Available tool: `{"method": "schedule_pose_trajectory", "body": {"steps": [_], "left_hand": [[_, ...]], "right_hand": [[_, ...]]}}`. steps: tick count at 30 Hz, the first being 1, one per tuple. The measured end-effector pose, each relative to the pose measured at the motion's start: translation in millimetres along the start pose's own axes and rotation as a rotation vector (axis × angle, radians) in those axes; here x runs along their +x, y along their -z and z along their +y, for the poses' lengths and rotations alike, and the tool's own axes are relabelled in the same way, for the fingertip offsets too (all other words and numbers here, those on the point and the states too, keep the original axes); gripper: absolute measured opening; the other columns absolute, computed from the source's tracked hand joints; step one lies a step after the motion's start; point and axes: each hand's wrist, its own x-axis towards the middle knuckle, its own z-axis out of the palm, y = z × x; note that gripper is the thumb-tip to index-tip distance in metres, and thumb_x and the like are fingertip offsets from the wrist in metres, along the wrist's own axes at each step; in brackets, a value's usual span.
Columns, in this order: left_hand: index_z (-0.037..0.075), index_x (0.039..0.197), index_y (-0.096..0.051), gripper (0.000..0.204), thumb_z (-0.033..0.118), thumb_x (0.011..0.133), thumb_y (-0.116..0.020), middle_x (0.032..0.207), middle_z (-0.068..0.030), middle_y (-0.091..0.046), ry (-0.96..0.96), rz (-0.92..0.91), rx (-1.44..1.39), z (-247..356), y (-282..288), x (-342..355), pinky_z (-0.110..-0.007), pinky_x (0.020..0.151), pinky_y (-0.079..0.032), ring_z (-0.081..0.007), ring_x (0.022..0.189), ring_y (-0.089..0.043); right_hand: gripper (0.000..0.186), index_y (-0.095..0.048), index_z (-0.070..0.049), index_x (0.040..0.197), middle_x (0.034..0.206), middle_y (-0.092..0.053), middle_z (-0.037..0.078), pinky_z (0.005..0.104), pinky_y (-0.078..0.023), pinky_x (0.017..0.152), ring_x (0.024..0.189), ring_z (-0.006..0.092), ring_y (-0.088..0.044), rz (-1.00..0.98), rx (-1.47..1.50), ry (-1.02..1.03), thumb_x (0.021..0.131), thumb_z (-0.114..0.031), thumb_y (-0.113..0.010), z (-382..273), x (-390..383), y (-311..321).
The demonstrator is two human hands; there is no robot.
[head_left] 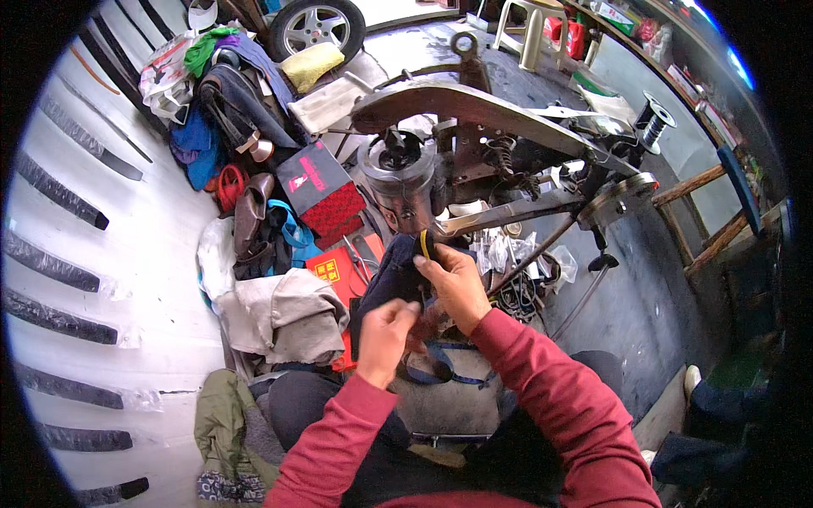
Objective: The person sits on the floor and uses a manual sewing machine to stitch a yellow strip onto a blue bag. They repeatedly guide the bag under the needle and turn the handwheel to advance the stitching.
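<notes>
My right hand (pixel 457 284) grips dark navy fabric (pixel 388 275) with a yellow-and-black strip (pixel 425 245) along its upper edge, just below the metal cylinder (pixel 398 190) of a hand-cranked machine (pixel 474 127). My left hand (pixel 389 332) is lower and to the left, fingers closed by the fabric; what is in them is too small to make out. A navy strap (pixel 449 372) hangs below both hands, over the grey seat between my legs.
Shoe boxes (pixel 318 182), scissors (pixel 360 258), beige cloth (pixel 288 317) and piled bags (pixel 212 127) crowd the left. A wire spool (pixel 654 123) and wooden frame (pixel 711 237) stand right, a white stool (pixel 533 38) behind. Another person's dark-trousered legs (pixel 720 398) are at lower right.
</notes>
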Motion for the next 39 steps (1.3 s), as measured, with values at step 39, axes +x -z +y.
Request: {"method": "schedule_pose_trajectory", "body": {"steps": [39], "left_hand": [[0.0, 0.088, -0.057, 0.013, 0.008, 0.09, -0.067, 0.074, -0.0087, -0.061, -0.688, 0.134, 0.772, 55.0, -6.2, 34.0, -0.03, 0.067, -0.049, -0.0157, 0.068, -0.06]], "right_hand": [[0.027, -0.066, 0.007, 0.109, 0.097, -0.072, 0.009, 0.0312, -0.055, 0.074, 0.082, 0.0137, -0.067, -0.081, -0.204, -0.028, 0.085, -0.005, -0.065, -9.2, 7.4, 11.4]]}}
